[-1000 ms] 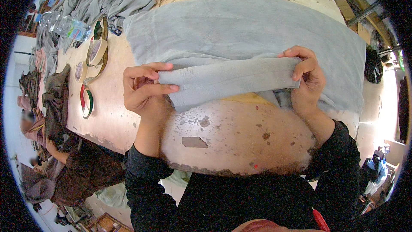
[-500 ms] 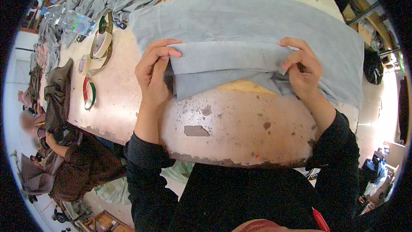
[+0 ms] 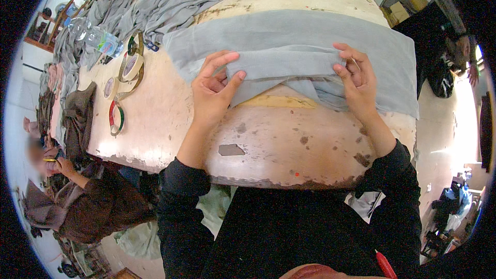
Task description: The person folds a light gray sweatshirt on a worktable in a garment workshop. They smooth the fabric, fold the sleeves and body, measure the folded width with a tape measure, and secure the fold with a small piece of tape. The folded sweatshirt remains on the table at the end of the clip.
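On the table (image 3: 160,113) before me, the cloth (image 3: 289,62) lies crosswise, its near part between my left hand (image 3: 213,90) and my right hand (image 3: 360,80). Two tape rolls (image 3: 137,70) lie left of the cloth, and the bottle (image 3: 98,39) is beyond them, farther left. Behind the cloth, toward the left, lies a heap of fabric (image 3: 178,0).

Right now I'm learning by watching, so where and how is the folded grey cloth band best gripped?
Probably by both short ends, one hand from each side, thumb at the near edge, fingers at the far one. The folded band is long, narrow and limp-looking, so a middle hold would likely let its ends sag. The left hand and right hand are at those ends.
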Demonstrator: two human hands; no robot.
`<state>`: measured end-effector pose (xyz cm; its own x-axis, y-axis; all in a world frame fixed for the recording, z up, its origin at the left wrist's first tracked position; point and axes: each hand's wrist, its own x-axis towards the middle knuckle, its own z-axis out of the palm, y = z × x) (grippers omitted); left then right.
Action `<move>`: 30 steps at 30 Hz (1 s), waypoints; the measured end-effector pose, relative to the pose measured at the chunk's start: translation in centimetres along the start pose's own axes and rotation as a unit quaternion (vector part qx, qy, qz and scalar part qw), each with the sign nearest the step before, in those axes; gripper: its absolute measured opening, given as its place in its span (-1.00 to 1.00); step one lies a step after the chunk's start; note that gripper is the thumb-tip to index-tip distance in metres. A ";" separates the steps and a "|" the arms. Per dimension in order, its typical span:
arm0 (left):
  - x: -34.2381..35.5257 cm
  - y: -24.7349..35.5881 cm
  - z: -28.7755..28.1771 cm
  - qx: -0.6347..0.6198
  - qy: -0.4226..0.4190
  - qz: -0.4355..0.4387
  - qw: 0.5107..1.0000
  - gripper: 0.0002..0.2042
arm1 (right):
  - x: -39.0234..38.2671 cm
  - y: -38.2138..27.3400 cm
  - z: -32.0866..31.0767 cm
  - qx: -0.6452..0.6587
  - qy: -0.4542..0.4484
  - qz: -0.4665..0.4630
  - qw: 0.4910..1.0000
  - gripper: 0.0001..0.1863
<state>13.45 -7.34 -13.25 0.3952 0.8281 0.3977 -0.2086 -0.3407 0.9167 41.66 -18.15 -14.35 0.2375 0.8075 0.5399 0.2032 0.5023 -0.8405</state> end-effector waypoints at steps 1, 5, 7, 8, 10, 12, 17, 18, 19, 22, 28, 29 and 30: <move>0.1 -0.1 0.4 -0.004 -0.001 0.005 1.000 -0.64 | -0.3 0.0 -0.3 -0.018 0.004 0.004 1.000 -0.69; 0.6 -1.3 1.2 0.013 -0.008 0.024 1.000 -0.63 | -1.3 0.5 -0.7 -0.026 -0.010 0.030 0.999 -0.63; 0.8 -1.9 1.1 0.017 -0.012 0.025 0.999 -0.63 | -1.3 1.0 -0.5 -0.031 -0.011 0.010 0.999 -0.59; 0.7 -2.1 0.9 0.008 -0.013 0.020 1.000 -0.63 | -1.2 1.3 -0.5 -0.026 -0.011 0.012 1.000 -0.58; 0.6 -2.4 0.6 0.011 -0.015 0.013 1.000 -0.62 | -1.1 1.7 -0.3 -0.017 -0.009 0.022 1.000 -0.56; 0.6 -2.5 0.2 0.037 -0.017 0.009 0.999 -0.61 | -1.1 2.0 -0.3 -0.018 -0.009 0.012 1.000 -0.54; 0.6 -2.7 -0.1 0.024 -0.026 0.029 0.999 -0.59 | -1.5 2.1 -0.3 -0.043 0.001 0.025 0.999 -0.55; 0.7 -2.7 -0.1 0.031 -0.025 0.039 0.998 -0.59 | -1.5 2.1 -0.4 -0.052 0.001 0.035 0.998 -0.55; 0.7 -2.7 0.0 0.023 -0.027 0.039 0.999 -0.59 | -1.5 2.0 -0.4 -0.061 0.001 0.044 0.997 -0.56; 0.6 -2.7 -0.1 0.024 -0.026 0.037 0.999 -0.59 | -1.4 1.9 -0.6 -0.061 -0.028 0.033 0.997 -0.52; 0.7 -2.9 -0.6 0.046 -0.035 0.055 0.997 -0.58 | -1.2 1.6 -0.5 -0.087 -0.002 0.022 0.996 -0.53; 0.8 -2.9 -0.6 0.048 -0.035 0.053 0.997 -0.58 | -1.2 1.6 -0.5 -0.085 -0.001 0.018 0.996 -0.53; 0.8 -2.9 -0.7 0.056 -0.034 0.053 0.996 -0.58 | -1.2 1.6 -0.5 -0.087 -0.001 0.018 0.996 -0.53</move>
<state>13.78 -5.41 -15.66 0.4367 0.7545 0.4899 -0.1530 -0.4743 0.8669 42.13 -18.46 -16.28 0.2464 0.8248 0.5089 0.3559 0.4113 -0.8391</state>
